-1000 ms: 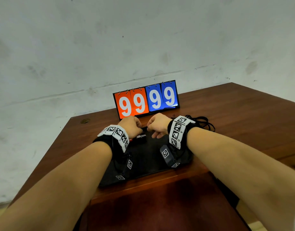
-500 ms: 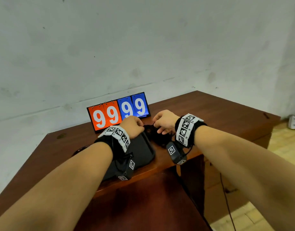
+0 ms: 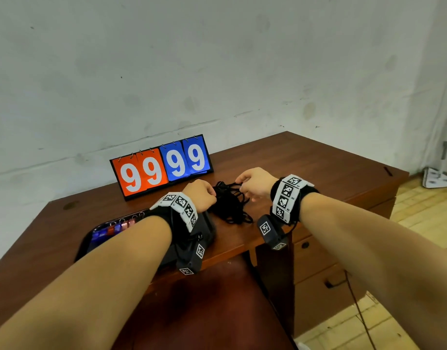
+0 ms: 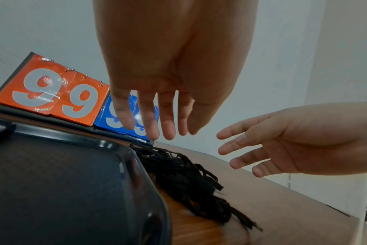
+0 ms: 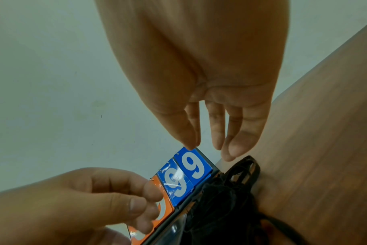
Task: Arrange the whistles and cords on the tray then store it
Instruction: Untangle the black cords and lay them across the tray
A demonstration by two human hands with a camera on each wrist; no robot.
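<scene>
I see the black cords (image 3: pixel 230 205) piled on the counter (image 3: pixel 318 168) just right of the tray (image 4: pixel 107 145), below and between both hands. Left hand (image 4: pixel 168 69) and right hand (image 5: pixel 203 74) hover over them, each grip spread, fingers relaxed, pinching nothing. Colored whistles (image 3: pixel 114 227) sit in the tray's far-left corner.

Bare desk (image 3: pixel 305 170) lies right of the cords (image 3: pixel 230 203); scoreboard (image 3: pixel 162 166) blocks behind, tray (image 3: pixel 207 223) left.
</scene>
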